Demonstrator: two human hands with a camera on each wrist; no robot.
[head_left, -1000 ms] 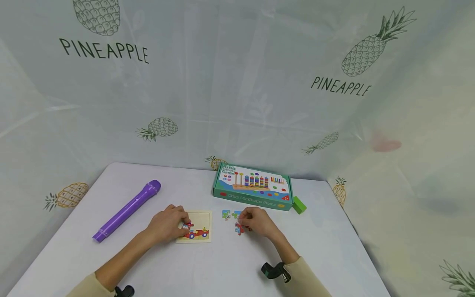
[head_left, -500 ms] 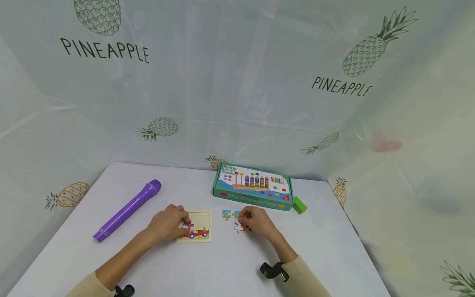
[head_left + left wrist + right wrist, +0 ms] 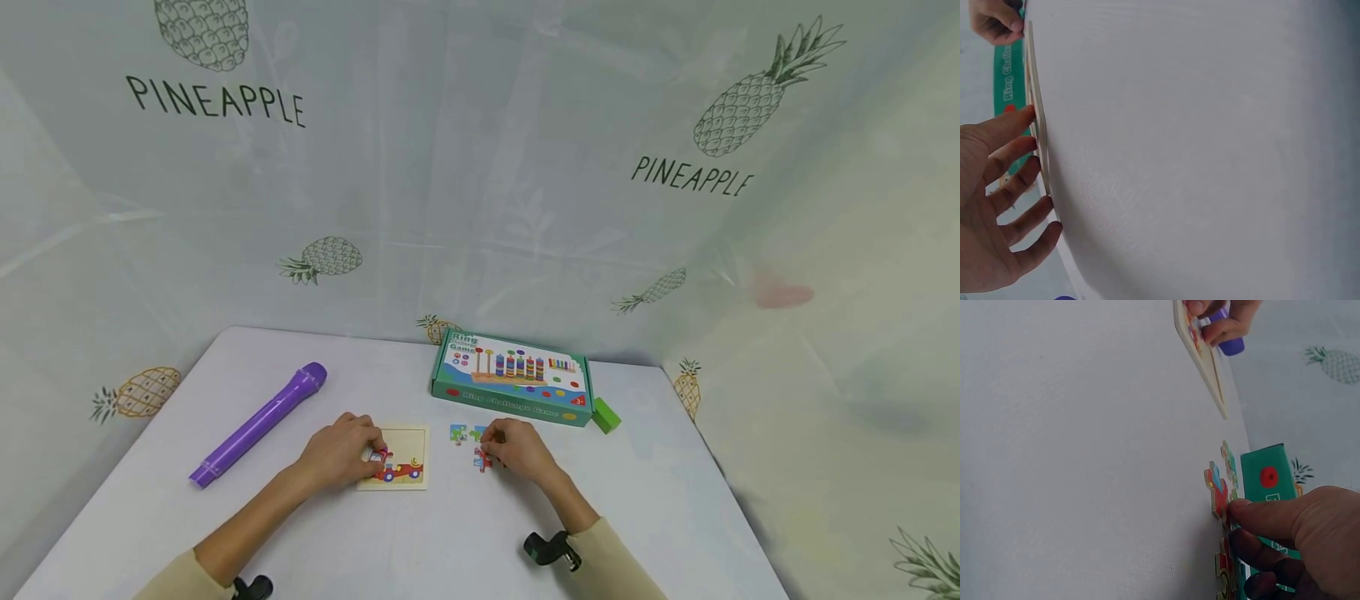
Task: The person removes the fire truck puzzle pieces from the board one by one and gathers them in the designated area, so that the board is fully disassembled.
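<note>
My left hand [image 3: 341,454] rests over the left side of a wooden jigsaw board [image 3: 408,440], its fingertips touching the pieces and board. In the left wrist view those fingers are spread and loosely bent against the board's edge [image 3: 1041,119]. A red vehicle picture [image 3: 405,473] shows on the pieces in the board. To the right, my right hand [image 3: 523,452] pinches a red and blue puzzle piece [image 3: 482,458] between thumb and fingers, close over the table. Loose pieces lie beside it, one blue and green piece [image 3: 457,433] fully visible, others partly hidden under the hand.
A green Ring Challenge Game box [image 3: 513,379] stands at the back, with a green block [image 3: 605,415] at its right end. At the left lies a long purple tube [image 3: 258,427]. A pineapple-print curtain [image 3: 480,183] hangs behind the white table [image 3: 420,550].
The red and blue piece at my right fingertips looked pale with glare half a second ago and shows red again now, so its tilt has shifted. My left hand has stayed in place.
</note>
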